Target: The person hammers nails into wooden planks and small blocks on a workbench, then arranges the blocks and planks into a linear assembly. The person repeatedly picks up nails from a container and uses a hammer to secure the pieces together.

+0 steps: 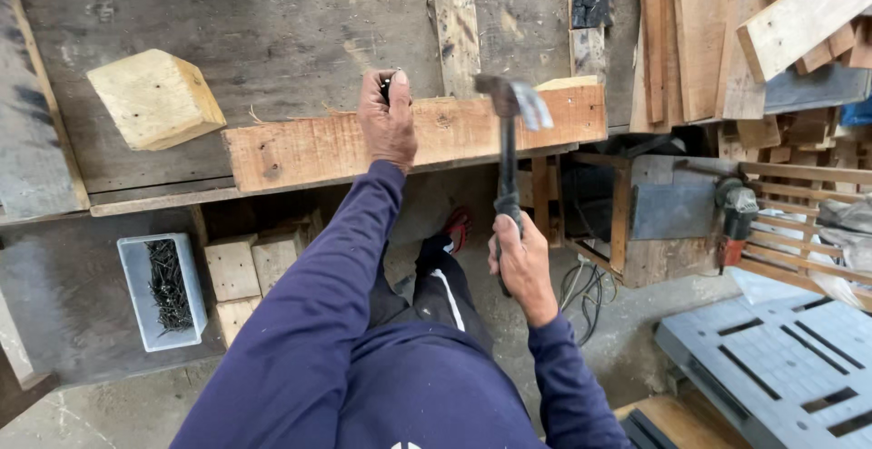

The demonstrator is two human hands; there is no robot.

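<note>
A reddish wooden plank (309, 149) lies along the front edge of a grey workbench (272, 22). My left hand (387, 120) rests on the plank's top edge, fingers closed around a small dark object that I cannot make out. My right hand (521, 263) grips the handle of a claw hammer (509, 108). The hammer's metal head hovers over the plank, to the right of my left hand.
A pale wood block (156, 97) sits on the bench at left. Below it stand a clear tray of dark nails (163, 287) and stacked wood blocks (247, 267). Planks (727, 31) pile up at right, with an angle grinder (734, 217) and a grey plastic pallet (781, 358).
</note>
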